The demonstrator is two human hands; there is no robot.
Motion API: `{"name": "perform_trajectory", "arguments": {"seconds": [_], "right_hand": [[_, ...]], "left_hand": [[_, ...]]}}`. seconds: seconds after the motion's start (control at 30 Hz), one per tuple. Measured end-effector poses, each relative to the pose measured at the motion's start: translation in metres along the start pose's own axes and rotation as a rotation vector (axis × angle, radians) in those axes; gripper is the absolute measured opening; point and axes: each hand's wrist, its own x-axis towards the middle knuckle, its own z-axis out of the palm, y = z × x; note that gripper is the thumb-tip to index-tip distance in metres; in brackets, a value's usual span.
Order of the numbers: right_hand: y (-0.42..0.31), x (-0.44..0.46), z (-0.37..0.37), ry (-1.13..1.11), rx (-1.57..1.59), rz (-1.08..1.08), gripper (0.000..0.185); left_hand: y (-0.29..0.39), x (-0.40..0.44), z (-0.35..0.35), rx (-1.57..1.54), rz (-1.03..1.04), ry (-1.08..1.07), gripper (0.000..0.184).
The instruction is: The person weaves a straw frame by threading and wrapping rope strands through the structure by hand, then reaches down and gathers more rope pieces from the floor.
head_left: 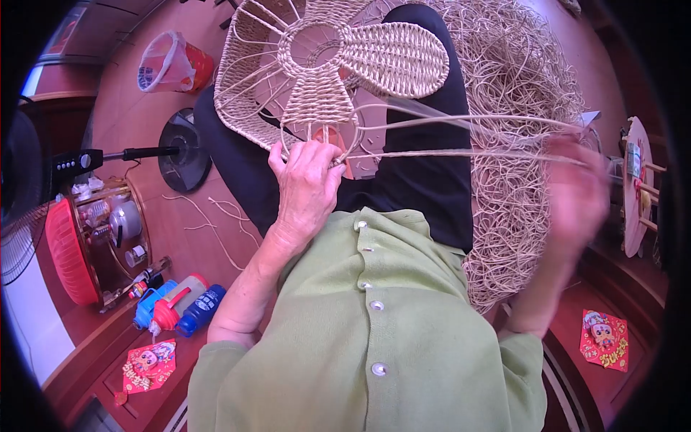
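Note:
A basket woven from pale cord (248, 79) rests on my lap, tilted. On its face are a braided ring (288, 47) and petal-shaped woven panels, one wide panel (399, 61) pointing right. My left hand (308, 183) pinches the basket below the lower petal, where bare spokes show; its fingertips partly hide that spot. Out to the right, my right hand (578, 191) is blurred by motion. A taut strand of cord (446, 153) stretches from near my left fingers to it, and its fingers appear closed on that strand. Further strands run above, some smeared.
A large heap of loose cord (515, 79) lies at my right. To the left stand a fan base (183, 150), a lined bin (173, 63), a red cover (70, 250) and several bottles (201, 309). A wooden stool (637, 187) is at far right.

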Motion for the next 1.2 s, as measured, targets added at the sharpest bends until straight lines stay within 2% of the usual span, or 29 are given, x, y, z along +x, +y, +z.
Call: {"name": "perform_trajectory", "arguments": {"seconds": [0.1,0.13,0.23,0.27,0.33,0.37,0.47,0.53,0.6,0.7,0.73,0.8,0.83,0.9,0.97,1.03,1.13,1.2], "right_hand": [[-0.227,-0.015,-0.223,-0.234,-0.055,-0.296,0.057],[-0.283,-0.034,-0.266,0.421,-0.247,-0.382,0.07],[-0.271,-0.036,-0.276,0.412,-1.8,-0.312,0.054],[-0.22,-0.023,-0.227,0.392,-1.828,-0.275,0.05],[-0.07,0.006,-0.069,0.287,-1.604,-0.144,0.046],[-0.008,0.009,0.001,0.151,-1.492,-0.086,0.047],[0.12,-0.005,0.126,-0.387,-1.333,-0.242,0.032],[0.145,-0.017,0.137,-0.654,-1.464,0.027,0.023],[0.151,-0.019,0.14,-0.841,-1.332,-0.118,0.018],[0.157,0.014,0.158,-0.832,-1.319,-0.444,0.013],[0.163,0.035,0.161,-0.83,-1.308,-0.563,0.012],[0.186,0.073,0.165,-0.867,-1.397,-0.638,0.011],[0.2,0.083,0.164,-0.86,-1.387,-0.706,0.01],[0.222,0.095,0.16,-0.838,-1.37,-0.839,0.008],[0.222,0.092,0.159,-0.779,-1.409,-0.847,0.009],[0.206,0.078,0.169,-0.67,-1.487,-0.847,0.01],[0.166,0.046,0.175,-0.52,-1.216,-0.805,0.005],[0.152,0.01,0.16,-0.532,-1.233,-0.262,0.005]], "left_hand": [[-0.004,0.003,-0.004,-0.057,-0.032,-0.071,0.017],[-0.004,0.005,-0.005,-0.083,-0.031,-0.086,0.016],[-0.004,0.008,-0.006,-0.148,-0.008,-0.079,0.014],[-0.005,0.008,-0.006,-0.162,0.009,-0.076,0.014],[-0.002,0.012,-0.011,-0.189,-0.02,-0.09,0.013],[0.0,0.012,-0.014,-0.195,-0.036,-0.1,0.013],[-0.001,0.014,-0.019,-0.19,-0.032,-0.107,0.014],[-0.003,0.013,-0.019,-0.177,-0.037,-0.1,0.013],[-0.003,0.011,-0.013,-0.164,-0.024,-0.057,0.011],[-0.001,0.002,-0.002,-0.112,0.038,0.062,0.009],[0.002,0.001,-0.001,-0.185,-0.012,0.094,0.011],[0.007,-0.001,-0.003,-0.321,-0.116,0.164,0.016],[0.001,-0.002,0.002,-0.292,-0.075,0.213,0.024],[-0.007,-0.001,0.008,-0.227,0.009,0.253,0.024],[-0.01,-0.002,0.013,-0.162,0.063,0.288,0.022],[-0.01,-0.005,0.015,-0.15,0.061,0.264,0.016],[-0.005,-0.004,0.009,-0.168,-0.029,0.173,0.011],[-0.002,0.0,0.005,-0.181,-0.084,0.112,0.01]]}}
